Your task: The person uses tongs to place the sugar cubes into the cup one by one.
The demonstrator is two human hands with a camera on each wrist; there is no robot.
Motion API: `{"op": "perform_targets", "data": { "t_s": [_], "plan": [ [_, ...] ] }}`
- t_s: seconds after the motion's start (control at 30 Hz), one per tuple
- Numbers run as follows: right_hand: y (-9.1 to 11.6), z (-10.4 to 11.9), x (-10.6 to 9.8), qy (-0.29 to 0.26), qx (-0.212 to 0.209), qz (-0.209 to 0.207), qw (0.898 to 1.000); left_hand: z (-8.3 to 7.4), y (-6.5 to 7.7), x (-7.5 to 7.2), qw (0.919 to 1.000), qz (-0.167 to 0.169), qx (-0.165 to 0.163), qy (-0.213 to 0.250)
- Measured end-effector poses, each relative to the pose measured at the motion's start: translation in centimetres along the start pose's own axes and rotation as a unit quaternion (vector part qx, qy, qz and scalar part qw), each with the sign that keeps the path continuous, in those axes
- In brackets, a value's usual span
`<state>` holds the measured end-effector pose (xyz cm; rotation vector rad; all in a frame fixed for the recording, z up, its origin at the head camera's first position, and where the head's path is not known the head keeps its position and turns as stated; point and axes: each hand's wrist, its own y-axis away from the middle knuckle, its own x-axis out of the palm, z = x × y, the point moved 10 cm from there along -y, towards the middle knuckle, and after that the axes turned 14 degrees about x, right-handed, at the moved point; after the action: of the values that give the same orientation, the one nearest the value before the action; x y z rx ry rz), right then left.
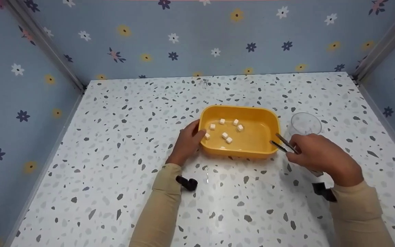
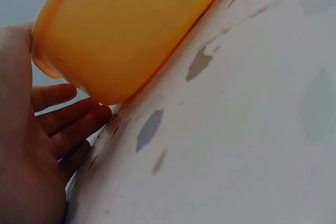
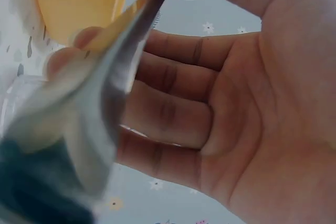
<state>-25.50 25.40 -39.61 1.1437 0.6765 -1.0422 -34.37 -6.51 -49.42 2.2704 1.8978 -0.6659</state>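
Observation:
A yellow rectangular tub [image 1: 252, 108] stands on the table, with several small white cubes [image 1: 225, 136] on its floor, mostly toward the left half. My left hand [image 1: 185, 142] holds the tub's left end, the thumb over the rim and the fingers against the outer wall [image 2: 115, 40]. In my right hand [image 1: 321, 156] I grip a pair of metal tongs [image 1: 281, 142]. Their two tips stand apart over the tub's right rim, with nothing between them. The right wrist view shows the tongs [image 3: 118, 87] close up and blurred, pinched between thumb and fingers.
A clear glass [image 1: 306, 123] stands right of the tub, partly hidden behind my right hand. The speckled white tabletop [image 1: 115, 171] is bounded by flowered blue panels [image 1: 201, 37] at the back and both sides.

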Motion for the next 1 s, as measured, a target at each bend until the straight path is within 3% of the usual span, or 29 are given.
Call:
{"op": "perform_targets", "data": {
  "t_s": [0.53,1.0],
  "plan": [
    [-1.6,2.4,-0.3,0.021,-0.06,-0.085,0.994,-0.2,0.2,0.0,0.9999,-0.005,0.011,-0.008],
    [-1.9,3.6,-0.7,0.035,-0.075,-0.136,0.987,-0.2,0.0,-0.1,0.9999,-0.001,0.013,-0.007]
  ]
}}
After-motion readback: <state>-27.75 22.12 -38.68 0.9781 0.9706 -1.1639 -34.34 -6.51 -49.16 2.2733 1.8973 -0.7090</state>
